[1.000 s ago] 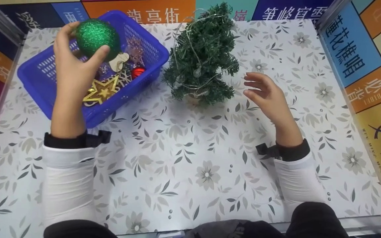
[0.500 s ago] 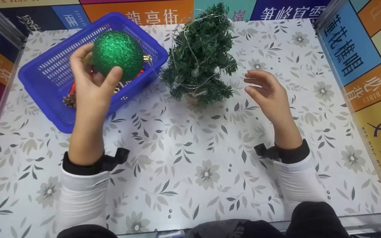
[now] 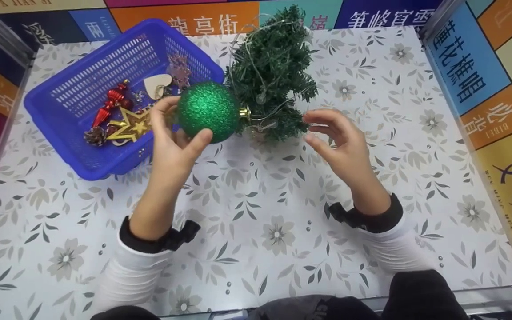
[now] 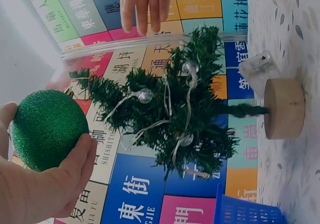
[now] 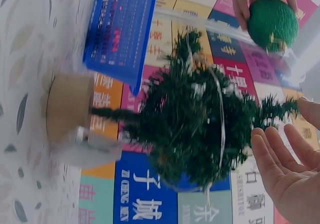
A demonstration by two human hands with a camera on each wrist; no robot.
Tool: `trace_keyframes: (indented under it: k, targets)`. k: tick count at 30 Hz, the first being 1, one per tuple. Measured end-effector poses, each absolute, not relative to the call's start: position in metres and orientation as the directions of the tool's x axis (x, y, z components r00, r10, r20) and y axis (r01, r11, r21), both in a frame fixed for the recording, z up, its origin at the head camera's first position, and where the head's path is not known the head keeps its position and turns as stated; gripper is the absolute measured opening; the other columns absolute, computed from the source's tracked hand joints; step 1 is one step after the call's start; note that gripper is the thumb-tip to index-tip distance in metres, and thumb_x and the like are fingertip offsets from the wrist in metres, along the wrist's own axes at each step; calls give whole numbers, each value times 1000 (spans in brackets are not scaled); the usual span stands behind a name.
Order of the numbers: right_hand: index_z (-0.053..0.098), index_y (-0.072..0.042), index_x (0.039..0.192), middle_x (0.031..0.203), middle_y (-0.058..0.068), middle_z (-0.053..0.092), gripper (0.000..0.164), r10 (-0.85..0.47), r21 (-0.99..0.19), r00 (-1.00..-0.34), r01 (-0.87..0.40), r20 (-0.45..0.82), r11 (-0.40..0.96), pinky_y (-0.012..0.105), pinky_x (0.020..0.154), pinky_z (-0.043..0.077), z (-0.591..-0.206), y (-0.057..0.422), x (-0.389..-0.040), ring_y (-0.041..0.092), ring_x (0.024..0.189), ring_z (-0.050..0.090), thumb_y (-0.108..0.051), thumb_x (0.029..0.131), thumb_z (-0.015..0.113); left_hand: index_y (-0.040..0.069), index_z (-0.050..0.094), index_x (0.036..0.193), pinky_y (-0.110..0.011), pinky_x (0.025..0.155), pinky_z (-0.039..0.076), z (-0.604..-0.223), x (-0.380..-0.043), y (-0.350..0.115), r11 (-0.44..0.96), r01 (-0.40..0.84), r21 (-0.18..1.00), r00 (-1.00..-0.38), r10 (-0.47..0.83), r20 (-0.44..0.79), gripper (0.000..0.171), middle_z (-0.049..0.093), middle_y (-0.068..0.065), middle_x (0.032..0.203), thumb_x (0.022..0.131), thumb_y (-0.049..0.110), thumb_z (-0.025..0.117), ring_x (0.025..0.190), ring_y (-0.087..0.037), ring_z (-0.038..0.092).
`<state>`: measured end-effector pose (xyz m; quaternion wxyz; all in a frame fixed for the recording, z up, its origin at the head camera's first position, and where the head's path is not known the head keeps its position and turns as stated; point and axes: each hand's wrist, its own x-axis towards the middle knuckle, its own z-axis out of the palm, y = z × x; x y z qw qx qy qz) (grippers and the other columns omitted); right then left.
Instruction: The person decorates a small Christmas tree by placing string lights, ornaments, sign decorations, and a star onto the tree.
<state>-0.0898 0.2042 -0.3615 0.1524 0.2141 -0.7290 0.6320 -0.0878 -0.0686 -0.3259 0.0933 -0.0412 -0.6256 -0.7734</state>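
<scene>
My left hand [image 3: 174,144] holds a glittery green bauble [image 3: 208,111] between thumb and fingers, its gold cap pointing right. The bauble is up in the air, overlapping the left side of a small artificial Christmas tree [image 3: 274,66] in the head view. Wire string lights with clear bulbs [image 4: 143,95] wrap the tree, which stands on a round wooden base [image 4: 284,109]. To the tree's right is my right hand [image 3: 342,149], holding nothing. Its fingers are loosely bent, with fingertips close to the branches; the right wrist view puts them by the tree's upper part.
A blue plastic basket [image 3: 67,153] stands at the back left, close to the tree. Inside lie a gold star [image 3: 132,126], red ornaments [image 3: 116,95], a wooden heart [image 3: 156,85] and a pine cone [image 3: 95,136]. A clear battery box [image 4: 258,64] sits beside the base. Printed panels [image 3: 482,80] wall the table.
My left hand has carried the bauble from over the basket rightward and nearer to me, to the tree's side. My right hand has shifted left toward the tree.
</scene>
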Motion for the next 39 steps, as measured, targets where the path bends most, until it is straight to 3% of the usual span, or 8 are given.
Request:
trace_keyframes:
  k: [5, 13, 21, 28, 34, 39]
  targets:
    - [54, 16, 119, 119, 23, 58, 45, -204, -838, -835, -536, 510, 101, 37, 95, 52, -363, 187, -82, 20, 110, 61, 12, 77, 72, 4, 29, 128, -43, 105, 46, -335, -82, -53, -219, 160, 963, -986, -77, 146, 119, 37, -15, 131, 45, 67, 86, 121, -33, 46]
    - [52, 15, 120, 123, 23, 54, 52, -216, -847, -842, -522, 494, 101, 37, 92, 54, -368, 171, -81, 21, 109, 62, 9, 74, 76, 1, 27, 129, -40, 105, 46, -343, -78, -37, -215, 120, 969, -993, -32, 116, 122, 37, -17, 132, 46, 72, 83, 122, -32, 47]
    - [54, 18, 110, 109, 25, 60, 41, -158, -847, -852, -518, 499, 116, 35, 90, 55, -369, 168, -83, 14, 101, 64, 14, 73, 73, 2, 25, 132, -42, 101, 49, -346, -78, -31, -189, 65, 980, -997, 38, 73, 126, 36, -18, 134, 45, 75, 80, 120, -37, 51]
    - [60, 18, 96, 94, 28, 65, 20, -118, -849, -862, -506, 493, 149, 27, 81, 58, -371, 171, -85, 3, 88, 66, 16, 78, 68, 2, 25, 131, -41, 99, 51, -347, -78, -28, -206, 58, 977, -994, 74, 75, 125, 35, -19, 135, 45, 74, 81, 120, -40, 51]
    - [64, 15, 90, 87, 27, 67, 14, -126, -837, -850, -525, 511, 151, 27, 77, 58, -373, 176, -88, 10, 82, 68, 4, 83, 70, 2, 25, 131, -41, 99, 51, -347, -78, -28, -212, 56, 976, -995, 75, 73, 125, 35, -19, 135, 45, 73, 81, 121, -40, 51]
    - [62, 15, 89, 85, 25, 68, 9, -126, -842, -854, -519, 504, 147, 27, 74, 58, -373, 179, -89, 9, 80, 69, 9, 84, 65, 1, 25, 131, -41, 99, 51, -348, -78, -28, -213, 62, 975, -994, 70, 79, 125, 36, -19, 134, 46, 74, 81, 120, -40, 51]
